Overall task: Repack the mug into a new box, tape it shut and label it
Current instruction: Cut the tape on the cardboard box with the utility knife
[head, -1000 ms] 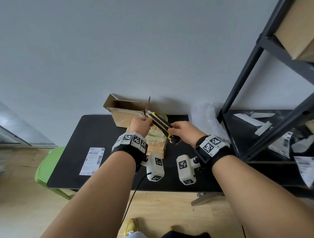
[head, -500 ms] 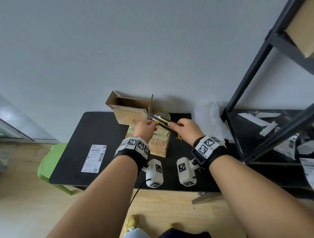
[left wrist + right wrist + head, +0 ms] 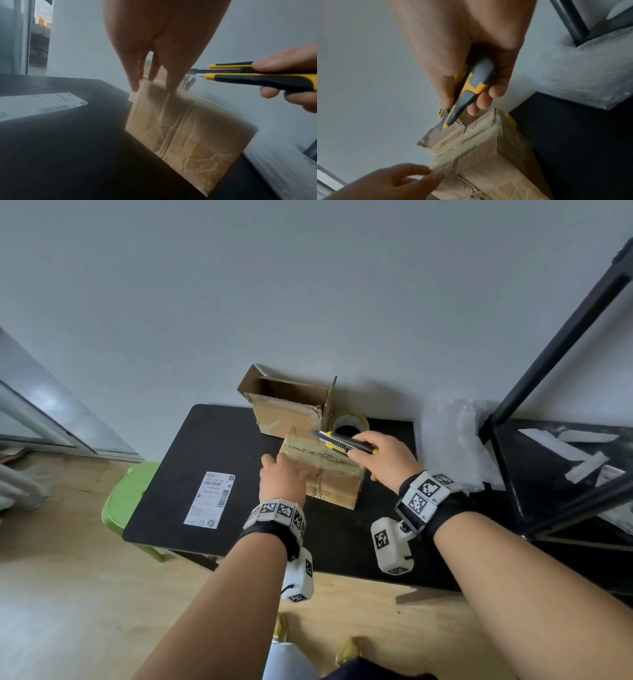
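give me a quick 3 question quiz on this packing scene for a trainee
1. True or false: the right hand grips the knife.
2. What does the left hand touch? A) the label B) the taped box C) the tape roll
3. Fill in: the open box stands ___ the taped box, nearer the wall.

Key
1. True; its blade is out, above the taped box.
2. B; its fingers rest on the box's near-left top edge, while the label lies apart on the table and the tape roll sits at the back.
3. behind
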`<state>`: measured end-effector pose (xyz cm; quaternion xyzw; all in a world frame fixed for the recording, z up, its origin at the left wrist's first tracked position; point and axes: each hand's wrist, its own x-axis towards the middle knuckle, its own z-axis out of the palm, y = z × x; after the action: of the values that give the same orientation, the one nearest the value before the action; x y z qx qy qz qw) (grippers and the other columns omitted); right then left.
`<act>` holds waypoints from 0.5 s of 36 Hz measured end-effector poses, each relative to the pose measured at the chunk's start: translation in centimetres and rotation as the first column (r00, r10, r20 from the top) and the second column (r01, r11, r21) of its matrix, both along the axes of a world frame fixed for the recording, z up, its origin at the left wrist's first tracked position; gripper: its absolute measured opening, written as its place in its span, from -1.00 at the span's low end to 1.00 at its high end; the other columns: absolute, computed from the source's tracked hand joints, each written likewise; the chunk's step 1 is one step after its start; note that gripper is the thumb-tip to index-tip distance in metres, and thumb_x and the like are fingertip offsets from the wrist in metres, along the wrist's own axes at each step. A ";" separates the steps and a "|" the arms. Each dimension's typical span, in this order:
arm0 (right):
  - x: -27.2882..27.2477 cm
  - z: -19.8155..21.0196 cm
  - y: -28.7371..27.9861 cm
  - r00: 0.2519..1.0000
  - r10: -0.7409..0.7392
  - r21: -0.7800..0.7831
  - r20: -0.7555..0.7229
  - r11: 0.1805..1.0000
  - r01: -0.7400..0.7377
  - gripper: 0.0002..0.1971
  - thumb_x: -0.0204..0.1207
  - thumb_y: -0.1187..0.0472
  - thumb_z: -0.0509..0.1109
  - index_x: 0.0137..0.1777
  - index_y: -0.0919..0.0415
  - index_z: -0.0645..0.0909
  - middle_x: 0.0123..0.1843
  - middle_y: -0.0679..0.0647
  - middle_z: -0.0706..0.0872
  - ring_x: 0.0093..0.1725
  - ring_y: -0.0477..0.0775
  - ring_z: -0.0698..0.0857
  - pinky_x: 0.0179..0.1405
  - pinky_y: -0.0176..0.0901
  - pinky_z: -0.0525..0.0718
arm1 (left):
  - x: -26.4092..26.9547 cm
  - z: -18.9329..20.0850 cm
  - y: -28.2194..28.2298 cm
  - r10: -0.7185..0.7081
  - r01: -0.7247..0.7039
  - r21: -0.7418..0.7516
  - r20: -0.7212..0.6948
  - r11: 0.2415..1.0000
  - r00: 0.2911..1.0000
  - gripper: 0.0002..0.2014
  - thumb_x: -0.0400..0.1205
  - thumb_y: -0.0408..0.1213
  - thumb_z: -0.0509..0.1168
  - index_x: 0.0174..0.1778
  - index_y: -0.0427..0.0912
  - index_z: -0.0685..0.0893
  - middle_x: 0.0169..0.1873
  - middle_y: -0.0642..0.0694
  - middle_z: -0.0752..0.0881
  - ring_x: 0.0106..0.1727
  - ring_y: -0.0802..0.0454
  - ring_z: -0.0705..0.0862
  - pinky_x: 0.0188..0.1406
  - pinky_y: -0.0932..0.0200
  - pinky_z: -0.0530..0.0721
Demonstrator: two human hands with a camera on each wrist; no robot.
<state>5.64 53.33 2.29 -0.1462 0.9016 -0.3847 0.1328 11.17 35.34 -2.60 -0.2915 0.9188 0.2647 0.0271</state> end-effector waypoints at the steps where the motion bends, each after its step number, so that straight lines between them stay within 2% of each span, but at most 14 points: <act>1: 0.0 -0.1 -0.2 1.000 0.009 0.018 -0.014 1.000 -0.009 -0.74 0.61 0.05 0.37 0.28 -0.01 0.63 -0.08 -0.15 0.70 -0.24 -0.18 0.65 -0.17 -0.12 0.73 | -0.1 0.0 0.0 0.000 0.000 0.013 -0.018 1.000 1.000 -0.68 0.64 -0.19 0.29 0.27 -0.24 0.52 0.26 -0.18 0.38 0.23 -0.19 0.54 0.17 -0.04 0.59; 3: -0.1 -0.4 -0.6 0.999 0.023 0.048 -0.045 0.999 -0.021 -0.75 0.60 0.04 0.39 0.26 -0.04 0.64 0.03 -0.10 0.75 -0.11 -0.09 0.70 -0.04 -0.01 0.75 | -0.4 0.1 0.1 0.008 -0.006 0.039 -0.042 0.999 0.999 -0.74 0.62 -0.28 0.26 0.21 -0.23 0.56 0.24 -0.16 0.37 0.19 -0.18 0.56 0.15 -0.01 0.60; 6: -0.1 -0.7 -1.2 0.996 0.034 0.093 -0.086 0.995 -0.026 -0.76 0.59 0.05 0.41 0.23 -0.03 0.66 0.06 -0.05 0.78 0.02 0.02 0.72 0.04 0.03 0.72 | -1.1 0.2 0.1 0.012 -0.009 0.061 -0.057 0.998 0.998 -0.75 0.62 -0.36 0.22 0.21 -0.24 0.59 0.27 -0.16 0.37 0.16 -0.17 0.57 0.17 0.02 0.59; 10: -0.2 -0.8 -1.7 0.992 0.045 0.128 -0.116 0.991 -0.030 -0.77 0.60 0.05 0.39 0.22 -0.03 0.67 0.03 -0.04 0.78 0.00 0.06 0.72 0.00 0.06 0.72 | -1.4 -0.2 -0.4 -0.028 0.034 0.086 -0.078 0.996 0.997 -0.67 0.62 -0.44 0.15 0.28 -0.18 0.59 0.35 -0.12 0.36 0.18 -0.15 0.58 0.20 0.02 0.61; 14: -0.4 -0.8 -2.3 0.989 0.079 0.161 -0.124 0.985 -0.059 -0.76 0.60 0.03 0.37 0.24 -0.07 0.66 0.02 -0.05 0.77 -0.01 0.05 0.73 -0.01 0.07 0.73 | -0.9 -1.0 -1.6 -0.115 0.120 0.053 -0.088 0.991 0.989 -0.52 0.59 -0.52 0.17 0.40 -0.04 0.56 0.44 -0.02 0.35 0.27 -0.09 0.56 0.21 0.04 0.61; 18: -0.9 -0.3 -3.3 0.983 0.119 0.197 -0.143 0.976 -0.089 -0.73 0.62 0.04 0.36 0.30 -0.09 0.66 0.06 -0.03 0.77 -0.02 0.06 0.72 -0.04 0.01 0.72 | -0.5 -0.9 -1.9 -0.193 0.191 -0.045 -0.051 0.981 0.980 -0.50 0.58 -0.54 0.18 0.39 0.00 0.56 0.47 -0.01 0.32 0.43 -0.05 0.37 0.13 0.07 0.57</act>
<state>4.74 49.99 1.95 -0.2092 0.9329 -0.2771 0.0962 10.71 33.48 -3.53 -0.1945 0.9482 0.2504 0.0211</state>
